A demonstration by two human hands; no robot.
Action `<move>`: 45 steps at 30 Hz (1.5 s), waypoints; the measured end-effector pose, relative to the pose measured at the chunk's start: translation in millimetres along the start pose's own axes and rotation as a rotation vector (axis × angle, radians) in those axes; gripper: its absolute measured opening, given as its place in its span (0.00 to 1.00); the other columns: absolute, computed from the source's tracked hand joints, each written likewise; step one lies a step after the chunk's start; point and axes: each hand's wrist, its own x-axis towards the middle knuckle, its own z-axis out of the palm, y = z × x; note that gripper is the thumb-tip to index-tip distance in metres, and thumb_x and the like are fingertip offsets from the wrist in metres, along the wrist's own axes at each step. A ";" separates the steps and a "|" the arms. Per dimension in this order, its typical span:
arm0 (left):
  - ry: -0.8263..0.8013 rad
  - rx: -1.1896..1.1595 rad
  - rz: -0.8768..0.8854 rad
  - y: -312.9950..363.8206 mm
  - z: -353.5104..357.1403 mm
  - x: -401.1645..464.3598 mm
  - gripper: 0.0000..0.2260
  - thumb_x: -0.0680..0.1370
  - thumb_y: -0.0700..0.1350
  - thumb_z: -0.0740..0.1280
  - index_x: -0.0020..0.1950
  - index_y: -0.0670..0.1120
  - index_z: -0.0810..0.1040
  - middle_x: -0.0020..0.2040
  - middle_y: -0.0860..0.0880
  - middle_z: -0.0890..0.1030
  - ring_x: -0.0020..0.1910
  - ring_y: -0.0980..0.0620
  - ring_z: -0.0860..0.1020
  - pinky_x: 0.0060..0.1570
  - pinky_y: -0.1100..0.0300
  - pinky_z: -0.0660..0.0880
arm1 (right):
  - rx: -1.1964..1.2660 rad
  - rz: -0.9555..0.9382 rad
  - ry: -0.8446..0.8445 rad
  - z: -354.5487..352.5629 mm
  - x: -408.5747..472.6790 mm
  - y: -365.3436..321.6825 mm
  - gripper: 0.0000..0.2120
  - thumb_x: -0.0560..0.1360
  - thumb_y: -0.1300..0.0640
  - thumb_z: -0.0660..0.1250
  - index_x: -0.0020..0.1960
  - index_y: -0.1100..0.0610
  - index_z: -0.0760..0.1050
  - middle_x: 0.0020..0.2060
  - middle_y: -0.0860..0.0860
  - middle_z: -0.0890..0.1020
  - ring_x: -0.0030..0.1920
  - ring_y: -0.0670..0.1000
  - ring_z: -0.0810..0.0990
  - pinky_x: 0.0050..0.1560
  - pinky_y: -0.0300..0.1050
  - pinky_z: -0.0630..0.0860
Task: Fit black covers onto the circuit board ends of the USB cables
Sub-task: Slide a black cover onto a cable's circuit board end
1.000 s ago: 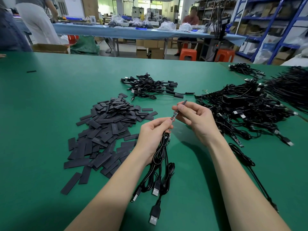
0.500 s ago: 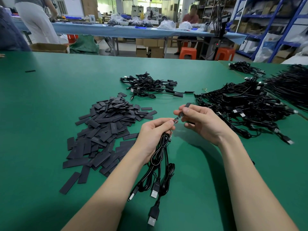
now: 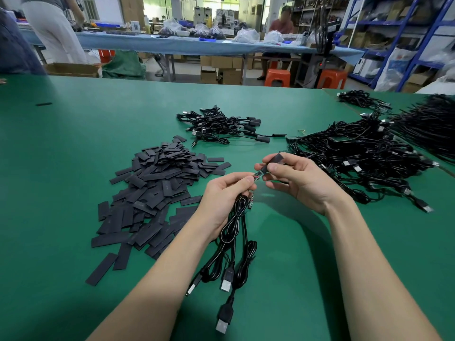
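Fingers: the right hand pinches a black cover between thumb and fingers. The left hand has its fingers curled around a bunch of USB cables and pinches one small circuit board end at the top.
Where the cover is: it is up in the air, just above the tabletop, with its open end touching the tip of the board. It looks only partly on, I think.
Other boards: one more bare board end pokes out below the left hand.
Slip risk: the cover is thin and floppy. If the right hand squeezes it flat, the opening could close and the board could jam at the edge.
Bend risk: the board end is tiny, with thin red wires at its base. A push at a slant could bend those wires.
Drop risk: the left hand holds many cables at once. If its grip loosens, the plugs hanging down could pull the bunch away.
Mix-up risk: the pile of covers lies to the left, the finished cables lie further back, and the undone cables lie to the right. A cable put on the wrong heap could miss its cover.
Half-on risk: if the cover stops short, part of the board could stay bare.
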 end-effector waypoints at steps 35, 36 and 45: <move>0.095 0.289 0.270 -5.0 1.4 -4.7 0.11 0.76 0.38 0.74 0.48 0.45 0.72 0.39 0.45 0.87 0.39 0.48 0.86 0.42 0.65 0.79 | 0.078 0.097 0.081 11.8 7.8 14.8 0.10 0.66 0.58 0.77 0.46 0.61 0.86 0.39 0.55 0.84 0.35 0.46 0.83 0.40 0.34 0.80; 0.091 0.291 0.267 -4.9 1.2 -5.0 0.11 0.76 0.38 0.74 0.48 0.44 0.72 0.39 0.45 0.87 0.39 0.48 0.87 0.41 0.65 0.78 | 0.075 0.103 0.073 11.1 7.5 14.8 0.10 0.67 0.58 0.77 0.46 0.61 0.85 0.39 0.55 0.84 0.35 0.46 0.82 0.40 0.34 0.80; 0.075 0.223 0.234 -5.1 3.4 -3.6 0.06 0.76 0.37 0.74 0.49 0.39 0.78 0.40 0.43 0.87 0.39 0.49 0.86 0.44 0.64 0.79 | 0.063 0.094 0.099 9.9 7.0 14.4 0.08 0.69 0.57 0.77 0.44 0.61 0.85 0.38 0.55 0.84 0.36 0.46 0.82 0.41 0.34 0.80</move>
